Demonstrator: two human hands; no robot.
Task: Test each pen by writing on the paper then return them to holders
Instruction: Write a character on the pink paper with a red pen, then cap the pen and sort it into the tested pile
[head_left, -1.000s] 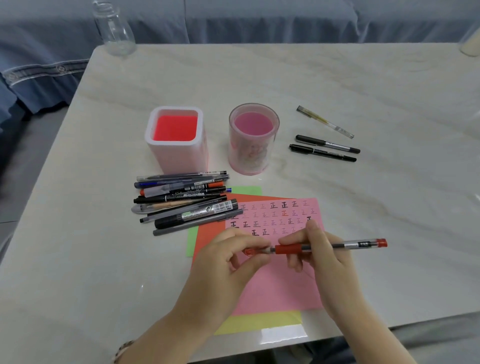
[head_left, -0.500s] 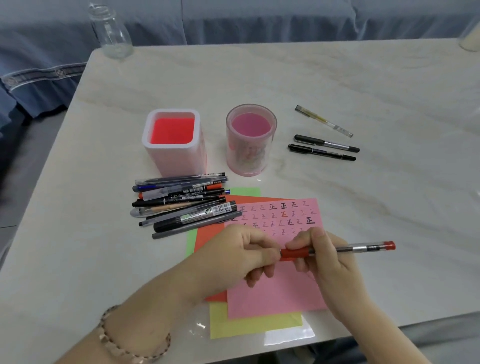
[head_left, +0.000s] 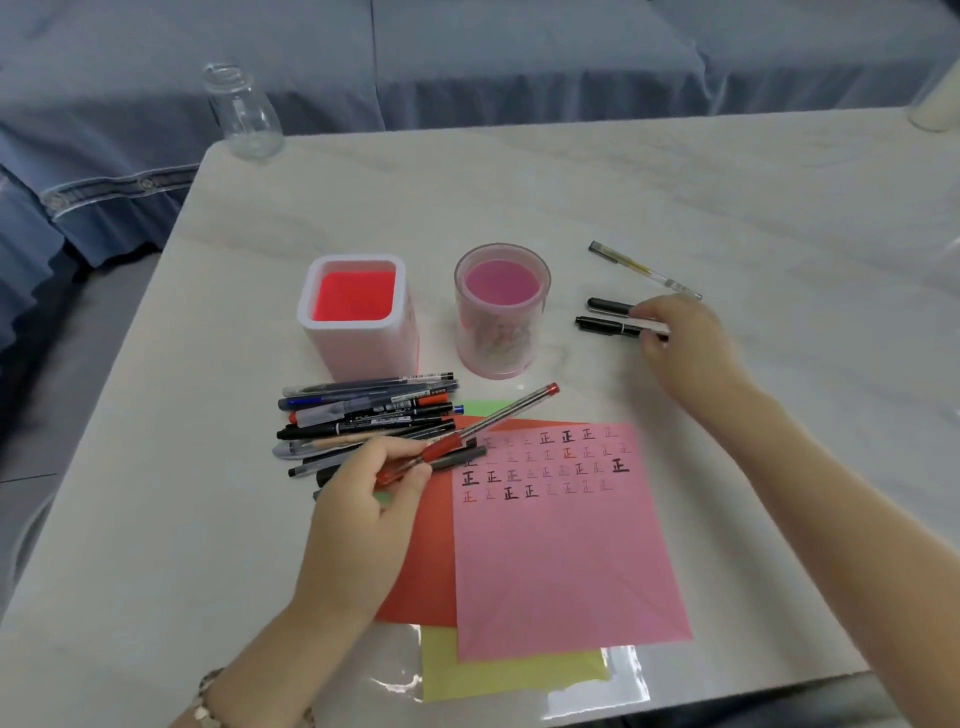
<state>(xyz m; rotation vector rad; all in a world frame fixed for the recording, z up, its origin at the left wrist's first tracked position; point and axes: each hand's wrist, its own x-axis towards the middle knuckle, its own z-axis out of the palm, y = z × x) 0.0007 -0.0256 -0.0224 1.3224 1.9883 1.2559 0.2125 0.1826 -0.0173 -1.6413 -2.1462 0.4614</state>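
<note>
Half a second back both hands met on the red pen over the pink sheet; now they have parted, the left keeping the pen and the right gone off to the far side of the table.

Starting at the left, the glass bottle (head_left: 243, 111) stands at the table's (head_left: 519, 197) back corner. Nearer, the square pen holder (head_left: 358, 317) and the round pen holder (head_left: 501, 312) both look empty. In front of the square one lies the heap of pens (head_left: 363, 415), all lengthwise left to right. The left hand (head_left: 371, 499) is closed around the red pen (head_left: 467, 434), gripping its lower end, with the barrel slanting up and right so its red tip end points toward the round holder, which is just beyond it. The pink paper (head_left: 561, 545), rows of test marks across its top, lies on the red and yellow sheets.

Further right, the right hand (head_left: 680, 343) rests on the two black pens (head_left: 608, 317), lying side by side with their long axes left to right; its fingers cover their right ends, and I cannot tell whether they have actually closed on one. A clear pen (head_left: 644, 270) lies just behind, slanted.

The next pen belongs to the right hand, already on it; the left is nearer the holders.
</note>
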